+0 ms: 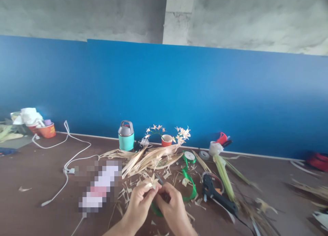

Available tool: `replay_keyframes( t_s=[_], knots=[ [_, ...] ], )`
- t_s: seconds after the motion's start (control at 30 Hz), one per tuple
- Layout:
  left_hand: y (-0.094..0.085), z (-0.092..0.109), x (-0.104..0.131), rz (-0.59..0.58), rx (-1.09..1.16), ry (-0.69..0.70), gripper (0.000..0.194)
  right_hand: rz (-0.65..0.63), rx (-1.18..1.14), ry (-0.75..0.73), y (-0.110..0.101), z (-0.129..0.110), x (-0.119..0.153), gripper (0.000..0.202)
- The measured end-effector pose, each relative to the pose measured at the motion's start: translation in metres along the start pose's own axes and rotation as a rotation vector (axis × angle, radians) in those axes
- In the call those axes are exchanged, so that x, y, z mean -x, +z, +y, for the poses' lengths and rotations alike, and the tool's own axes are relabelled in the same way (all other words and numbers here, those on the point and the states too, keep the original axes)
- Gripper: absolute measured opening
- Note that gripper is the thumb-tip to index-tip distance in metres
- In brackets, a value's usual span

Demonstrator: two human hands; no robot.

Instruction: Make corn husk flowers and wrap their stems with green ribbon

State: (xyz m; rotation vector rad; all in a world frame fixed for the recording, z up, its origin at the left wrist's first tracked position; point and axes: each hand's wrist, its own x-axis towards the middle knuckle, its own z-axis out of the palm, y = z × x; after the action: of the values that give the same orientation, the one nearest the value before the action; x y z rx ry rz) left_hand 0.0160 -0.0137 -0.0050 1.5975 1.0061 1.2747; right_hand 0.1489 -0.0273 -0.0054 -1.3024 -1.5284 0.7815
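Note:
Near the table's front edge, my left hand (140,199) pinches a small pale flower (154,182) with pointed petals, seemingly made of dried corn husk. Its fingertips meet those of my right hand (170,200), which are closed at the flower's base; what they grip is hidden. A green ribbon (156,210) shows partly below my hands. More of it runs from a spool (189,156) on the right. Dried corn husks (153,157) lie in a heap just beyond, with cut scraps scattered around.
A black glue gun (217,196) lies right of my hands, beside a green husk stalk (224,178). Behind the heap stand a teal flask (126,138) and an orange cup (166,141) with husk flowers. A white cable (77,155) crosses the left side. A blue partition (164,89) closes the back.

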Motion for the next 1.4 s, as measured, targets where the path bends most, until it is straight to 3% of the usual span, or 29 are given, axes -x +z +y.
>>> replay_keyframes(
  t_s=[0.2, 0.33, 0.43, 0.83, 0.9, 0.97, 1.07, 1.17, 1.27, 1.4],
  knots=[
    [-0.003, 0.002, -0.001, -0.01, -0.03, -0.07, 0.038, 0.088, -0.074, 0.0, -0.009, -0.009, 0.0, 0.005],
    [-0.001, 0.009, -0.001, -0.113, -0.022, -0.057, 0.04, 0.055, -0.126, -0.047, -0.011, -0.011, -0.001, 0.016],
    [0.0, 0.012, 0.0, -0.172, -0.03, -0.043, 0.04, 0.04, -0.126, -0.034, -0.011, -0.009, -0.003, 0.013],
    [0.002, 0.012, -0.001, -0.24, -0.031, -0.098, 0.022, 0.074, -0.372, 0.024, -0.01, 0.0, -0.008, 0.024],
    [0.001, 0.007, -0.004, -0.187, -0.076, -0.064, 0.016, 0.098, -0.409, 0.053, -0.014, -0.003, -0.011, 0.026],
    [-0.002, 0.001, -0.006, -0.05, -0.114, -0.013, 0.017, 0.15, -0.378, 0.11, -0.02, -0.006, -0.019, 0.027],
    [-0.007, -0.006, -0.009, 0.065, -0.16, -0.045, 0.018, 0.227, -0.123, 0.138, -0.029, -0.006, -0.045, 0.028],
    [-0.009, -0.009, -0.011, 0.129, -0.212, -0.08, 0.017, 0.238, -0.01, 0.11, -0.031, 0.002, -0.081, 0.024],
    [-0.01, -0.011, -0.013, 0.187, -0.212, 0.003, 0.013, 0.233, 0.115, 0.09, -0.025, 0.015, -0.109, 0.017],
    [-0.012, -0.017, -0.017, 0.232, -0.216, 0.067, 0.013, 0.239, 0.29, 0.098, -0.018, 0.029, -0.119, 0.016]
  ],
)
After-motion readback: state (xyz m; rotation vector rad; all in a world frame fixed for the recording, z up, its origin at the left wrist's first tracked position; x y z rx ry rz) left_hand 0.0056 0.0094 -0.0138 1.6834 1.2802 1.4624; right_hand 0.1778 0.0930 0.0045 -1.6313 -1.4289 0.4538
